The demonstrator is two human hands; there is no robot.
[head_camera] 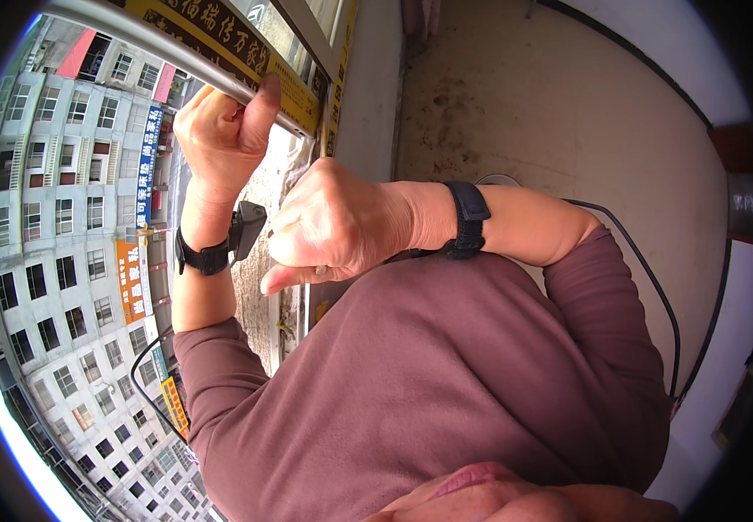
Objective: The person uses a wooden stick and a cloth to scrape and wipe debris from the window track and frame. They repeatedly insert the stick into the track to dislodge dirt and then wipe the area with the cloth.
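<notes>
My left hand [225,134] is at the upper left, its fingers curled around the edge of a silver metal window frame [200,75] and its thumb pressed on the frame's face. Yellow and dark printed strips with writing cover part of the frame. Right of and below it, my right hand [334,225] is bent into a fist above the window ledge, thumb pointing left. A small dark spot shows at its knuckles; whether it holds anything is hidden. Both wrists wear black straps, and a small black device [248,230] sits at the left one.
Outside, left of the ledge [256,287] of rough concrete, stands a multi-storey building [63,215] with shop signs. Indoors at the right lies a stained beige floor [565,111]. A black cable [653,280] runs behind my right arm, another [138,365] beside my left sleeve.
</notes>
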